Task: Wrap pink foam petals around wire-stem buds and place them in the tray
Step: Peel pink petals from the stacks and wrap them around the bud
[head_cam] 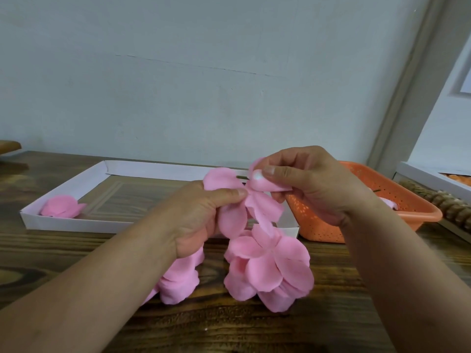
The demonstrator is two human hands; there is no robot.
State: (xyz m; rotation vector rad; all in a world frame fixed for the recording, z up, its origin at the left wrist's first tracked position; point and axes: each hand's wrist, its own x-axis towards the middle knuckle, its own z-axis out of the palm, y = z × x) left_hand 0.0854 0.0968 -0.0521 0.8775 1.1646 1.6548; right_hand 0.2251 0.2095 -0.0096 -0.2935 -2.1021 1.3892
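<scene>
Above a dark wood-grain table (254, 332), two bare hands work together on one piece. The right hand (311, 184) curls its thumb and fingers round a small white bud wrapped in a curved pink foam petal (260, 180), pinching it at the height of the tray's far wall; a short length of thin dark green wire stem (242, 177) pokes out from the bud toward the left. The left hand (204, 212) pinches, between thumb and forefinger, the centre of a flat pink foam petal cut-out (237, 212) whose lobes spread above, below and to the right of the grip, just beside the bud. Beneath the hands, two loose piles of pink foam petals lie on the table: a larger one (270, 268) near the middle and a smaller one (181, 278) partly hidden under the left wrist. Behind them sits a shallow rectangular white cardboard tray (76, 222), and in its left near corner rests one finished pink foam flower (62, 206). To the right of the tray, touching or nearly touching it, stands an orange perforated plastic basket (382, 217); what it holds is mostly hidden by the right hand. A pale wall rises behind everything.
</scene>
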